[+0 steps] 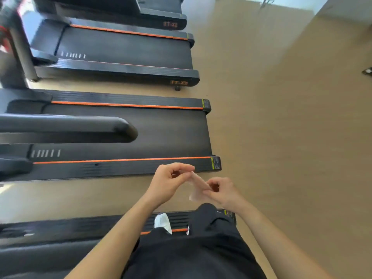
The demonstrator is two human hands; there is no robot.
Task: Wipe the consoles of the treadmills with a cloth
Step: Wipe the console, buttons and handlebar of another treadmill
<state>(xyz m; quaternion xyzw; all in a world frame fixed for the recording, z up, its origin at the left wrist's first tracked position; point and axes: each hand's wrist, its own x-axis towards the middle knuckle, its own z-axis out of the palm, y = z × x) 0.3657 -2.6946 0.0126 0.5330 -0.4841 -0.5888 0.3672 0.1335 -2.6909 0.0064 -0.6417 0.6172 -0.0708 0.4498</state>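
A small, thin pale cloth (pixel 198 187) is stretched between both my hands at lower centre. My left hand (pixel 169 182) pinches its upper end with thumb and fingertips. My right hand (pixel 221 191) pinches its lower end. Both hands hover over the floor beside the rear of a black treadmill (pixel 124 133) with orange side stripes. That treadmill's padded handrail (pixel 80 127) juts in from the left. No console shows in this view.
Two more black treadmills (pixel 124 47) lie parallel further back. Another treadmill deck (pixel 60 228) lies under my legs, with my white shoe (pixel 163 221) on its side rail. Tan floor (pixel 281 127) spreads to the right.
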